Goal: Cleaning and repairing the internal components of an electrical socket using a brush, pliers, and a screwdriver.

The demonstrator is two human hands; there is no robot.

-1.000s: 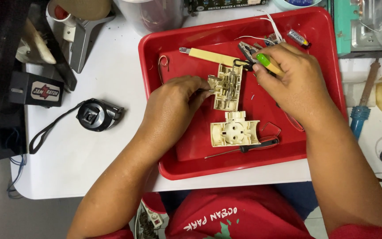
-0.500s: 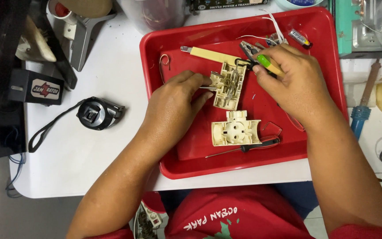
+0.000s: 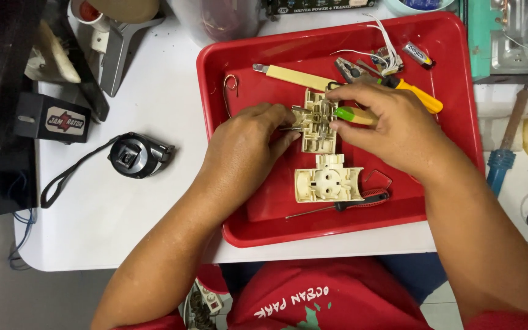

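A red tray (image 3: 453,79) sits on the white table. In its middle lies an opened cream plastic socket body (image 3: 318,125); my left hand (image 3: 245,146) steadies its left side with the fingertips on a small metal part. My right hand (image 3: 392,125) grips a green-handled tool (image 3: 351,114) whose tip meets the top of the socket body. A cream socket cover (image 3: 328,182) lies just below, apart from both hands.
A thin black-handled screwdriver (image 3: 349,206) lies near the tray's front rim. Yellow-handled pliers (image 3: 414,91), a cream strip (image 3: 294,76) and loose wires (image 3: 386,52) are at the tray's back. A black tape measure (image 3: 134,156) and a black box (image 3: 53,119) lie to the left; a blue-handled soldering iron (image 3: 501,156) lies to the right.
The socket body has shifted slightly under the hands. My left fingertips have moved onto its left edge and my right hand has brought the green tool down onto its top.
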